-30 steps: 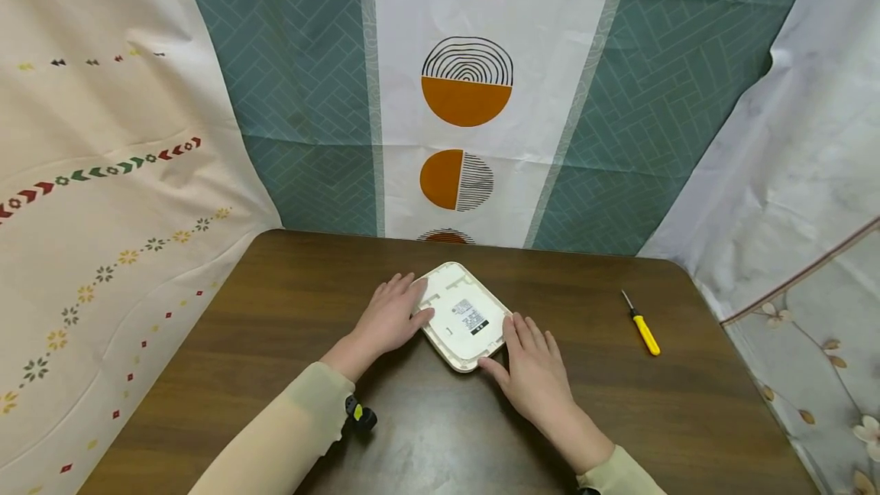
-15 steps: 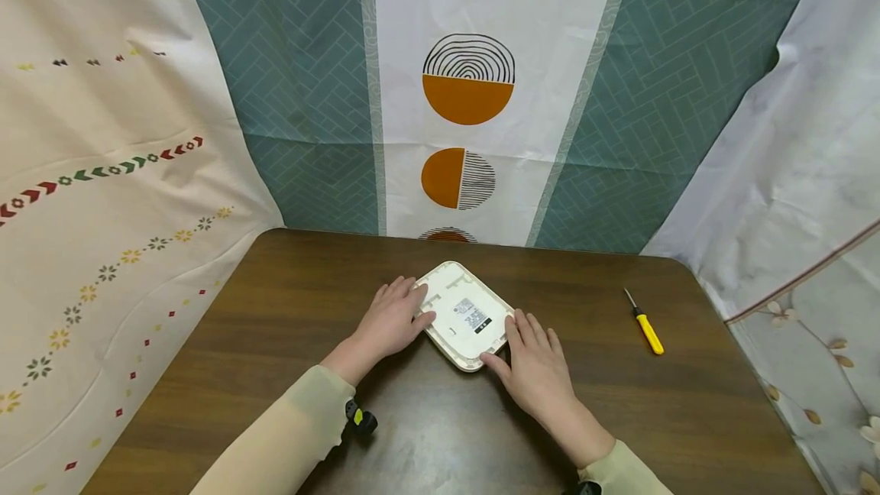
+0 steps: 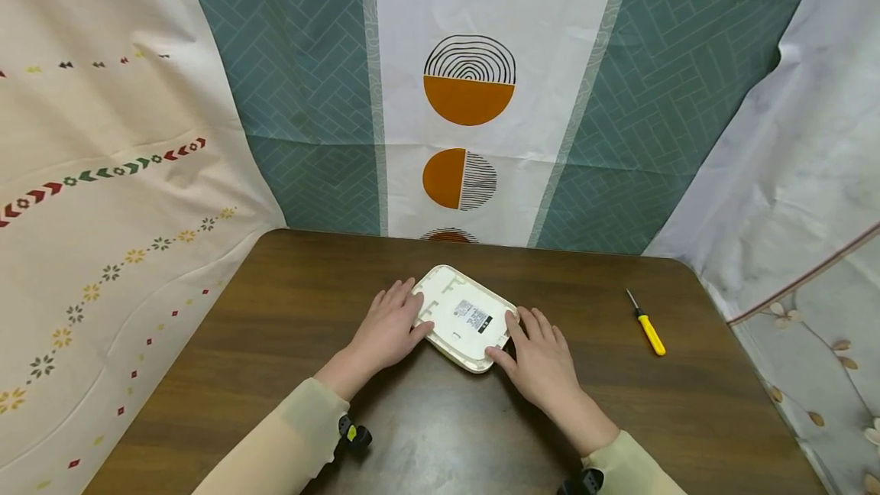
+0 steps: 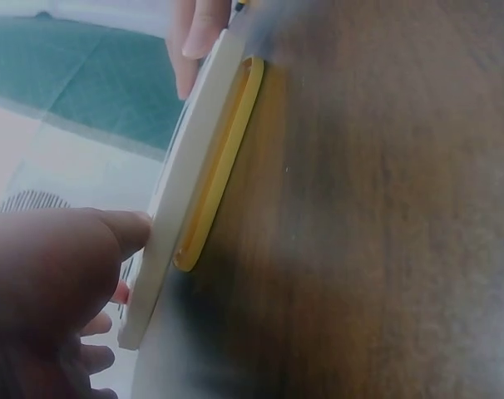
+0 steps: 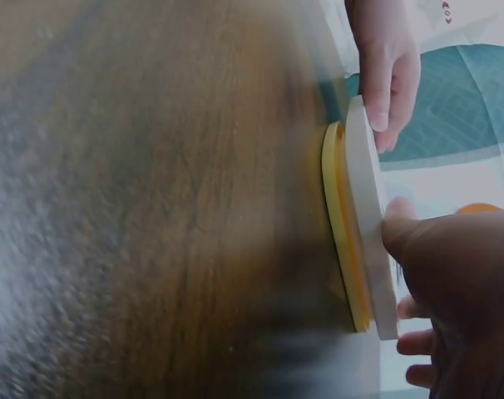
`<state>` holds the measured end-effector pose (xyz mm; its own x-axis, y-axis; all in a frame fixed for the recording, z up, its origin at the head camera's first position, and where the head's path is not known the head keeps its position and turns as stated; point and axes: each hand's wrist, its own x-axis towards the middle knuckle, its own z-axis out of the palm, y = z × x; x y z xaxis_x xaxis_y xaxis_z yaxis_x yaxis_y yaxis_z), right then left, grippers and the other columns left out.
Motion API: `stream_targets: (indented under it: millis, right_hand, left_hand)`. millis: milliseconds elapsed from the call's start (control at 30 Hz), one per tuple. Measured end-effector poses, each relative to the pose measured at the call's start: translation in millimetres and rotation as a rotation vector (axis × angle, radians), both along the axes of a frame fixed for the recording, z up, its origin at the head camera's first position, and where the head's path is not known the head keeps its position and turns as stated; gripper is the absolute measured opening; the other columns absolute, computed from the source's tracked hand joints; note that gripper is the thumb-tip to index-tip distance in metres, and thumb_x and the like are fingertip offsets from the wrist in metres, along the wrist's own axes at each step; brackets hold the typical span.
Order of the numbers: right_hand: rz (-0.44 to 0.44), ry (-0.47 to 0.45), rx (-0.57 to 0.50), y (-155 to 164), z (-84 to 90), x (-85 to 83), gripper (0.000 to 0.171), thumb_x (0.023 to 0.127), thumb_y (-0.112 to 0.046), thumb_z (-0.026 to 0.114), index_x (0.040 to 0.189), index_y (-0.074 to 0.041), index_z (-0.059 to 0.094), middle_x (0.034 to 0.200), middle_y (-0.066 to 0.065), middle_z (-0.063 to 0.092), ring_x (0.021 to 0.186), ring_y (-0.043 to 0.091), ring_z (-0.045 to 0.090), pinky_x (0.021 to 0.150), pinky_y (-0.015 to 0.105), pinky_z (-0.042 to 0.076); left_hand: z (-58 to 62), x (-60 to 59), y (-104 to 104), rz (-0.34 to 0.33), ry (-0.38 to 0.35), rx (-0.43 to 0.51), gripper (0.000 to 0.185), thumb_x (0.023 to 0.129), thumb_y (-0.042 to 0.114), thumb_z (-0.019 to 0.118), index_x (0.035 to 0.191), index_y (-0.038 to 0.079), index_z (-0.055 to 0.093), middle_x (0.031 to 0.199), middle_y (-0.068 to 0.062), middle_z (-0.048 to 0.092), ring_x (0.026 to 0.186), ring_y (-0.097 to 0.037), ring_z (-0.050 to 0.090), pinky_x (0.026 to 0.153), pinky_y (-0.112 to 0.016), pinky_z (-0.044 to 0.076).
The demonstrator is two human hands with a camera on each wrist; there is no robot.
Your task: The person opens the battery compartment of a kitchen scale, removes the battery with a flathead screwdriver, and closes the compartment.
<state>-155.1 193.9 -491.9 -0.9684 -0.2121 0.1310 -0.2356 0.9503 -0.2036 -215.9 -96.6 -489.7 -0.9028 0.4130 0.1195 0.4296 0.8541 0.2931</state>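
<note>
A white rounded-rectangular plastic panel [image 3: 447, 308] with a printed label lies turned at an angle near the middle of the table. My left hand [image 3: 388, 328] holds its left corner, thumb on the near side and fingers toward the far side. At the right corner my right hand [image 3: 545, 363] holds it the same way. Seen edge-on in the left wrist view, the panel's white side [image 4: 179, 183] sits over a yellow rim [image 4: 225, 166]. That yellow rim [image 5: 339, 237] also shows beneath it in the right wrist view.
A screwdriver [image 3: 649, 331] with a yellow handle lies to the right on the brown wooden table [image 3: 289, 281]. Patterned cloth [image 3: 302, 98] hangs behind the table and along both sides.
The panel has turned slightly counterclockwise, its far corner moving left and its near corner right. Both hands have shifted slightly with it. The screwdriver has stayed put.
</note>
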Motion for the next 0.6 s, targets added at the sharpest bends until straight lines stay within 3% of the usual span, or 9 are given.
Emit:
stream_targets:
  millis: [200, 600]
  right_hand:
    - [0.044, 0.064, -0.011, 1, -0.5, -1.0, 0.074, 0.106, -0.049, 0.073, 0.160, -0.001, 0.055, 0.158, 0.026, 0.052, 0.155, 0.050, 0.040, 0.119, 0.068, 0.040]
    - [0.108, -0.056, -0.030, 11, 7.8, -15.0, 0.073, 0.110, -0.043, 0.069, 0.164, 0.002, 0.048, 0.170, 0.026, 0.044, 0.158, 0.050, 0.036, 0.124, 0.069, 0.034]
  left_hand:
    - [-1.9, 4.7, -2, 0.012, -0.009, -0.019, 0.061, 0.110, 0.046, 0.069, 0.153, 0.004, 0.061, 0.173, -0.024, 0.038, 0.162, -0.046, 0.032, 0.128, -0.067, 0.027]
    - [-1.9, 15.5, -2, 0.030, 0.016, -0.047, 0.057, 0.110, 0.047, 0.068, 0.148, 0.004, 0.063, 0.169, -0.020, 0.047, 0.160, -0.046, 0.036, 0.128, -0.067, 0.027]
